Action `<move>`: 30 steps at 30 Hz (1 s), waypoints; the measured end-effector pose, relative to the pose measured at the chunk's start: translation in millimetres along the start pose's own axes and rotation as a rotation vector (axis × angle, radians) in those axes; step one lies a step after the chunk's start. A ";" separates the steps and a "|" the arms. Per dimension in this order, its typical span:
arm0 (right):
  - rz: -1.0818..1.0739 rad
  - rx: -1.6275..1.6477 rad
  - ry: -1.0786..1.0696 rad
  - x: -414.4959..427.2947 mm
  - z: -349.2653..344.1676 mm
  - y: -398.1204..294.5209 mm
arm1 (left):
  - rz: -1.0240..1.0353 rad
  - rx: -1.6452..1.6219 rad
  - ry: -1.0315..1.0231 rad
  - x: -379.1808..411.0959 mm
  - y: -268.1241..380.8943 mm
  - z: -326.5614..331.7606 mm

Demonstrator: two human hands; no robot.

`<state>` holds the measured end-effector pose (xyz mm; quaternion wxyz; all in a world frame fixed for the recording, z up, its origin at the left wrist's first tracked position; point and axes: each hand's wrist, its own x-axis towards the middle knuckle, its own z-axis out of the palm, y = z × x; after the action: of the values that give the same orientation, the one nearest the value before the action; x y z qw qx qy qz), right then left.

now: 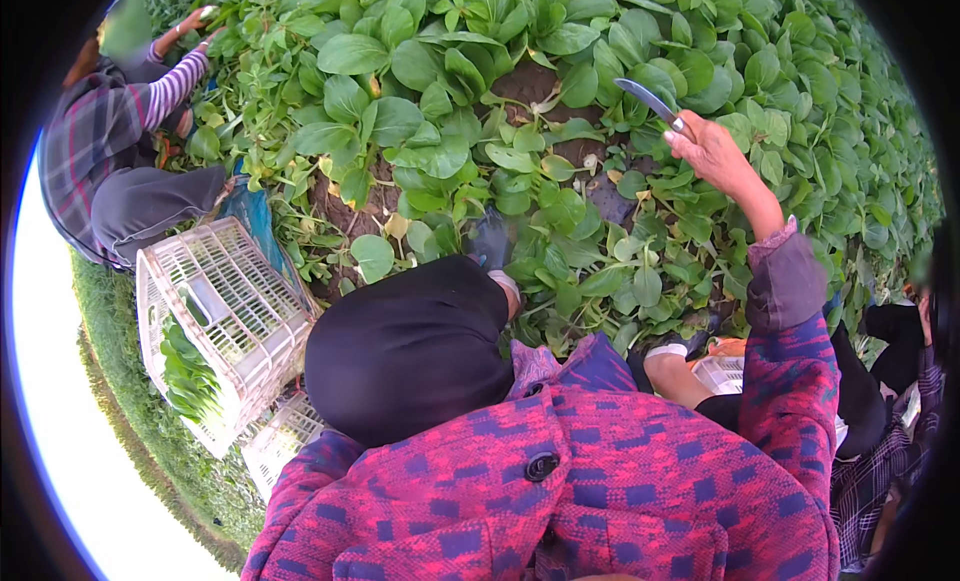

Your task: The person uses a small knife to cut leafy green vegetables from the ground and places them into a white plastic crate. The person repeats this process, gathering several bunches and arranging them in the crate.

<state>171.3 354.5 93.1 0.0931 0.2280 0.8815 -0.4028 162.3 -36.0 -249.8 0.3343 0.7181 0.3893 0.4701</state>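
Note:
My right hand [705, 149] grips the handle of a knife with a curved metal blade [643, 97], its tip pointing to the upper left. The blade hangs over a dense bed of leafy greens [442, 149] with broad rounded leaves, which look like bok choy. Below and left of the hand, cut stems and loose leaves lie around a patch of bare brown soil [525, 85]. My left hand is out of view; its sleeve runs down behind my bent knee [405, 348] at the left.
A white plastic crate [251, 296] holding cut greens [187, 371] lies tilted at the left, with another crate [281, 438] below it. A co-worker in a plaid top [90, 161] crouches at the upper left, hands among the plants. Another person [877, 431] sits close at the right.

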 end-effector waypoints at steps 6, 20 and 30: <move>-0.147 -0.060 -0.235 43.1 51.5 -7.1 | -0.050 -0.021 -0.092 -4.3 93.4 -75.5; -0.089 -0.063 -0.368 94.2 111.2 39.0 | -0.916 0.434 -0.192 19.4 308.4 -201.2; 0.086 0.237 -0.381 81.3 136.1 38.4 | -0.989 0.333 -0.154 32.9 303.2 -224.9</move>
<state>115.5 300.6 -50.4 0.2478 0.1944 0.7840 -0.5350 34.5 -125.2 95.6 0.4254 0.5245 0.7253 0.1337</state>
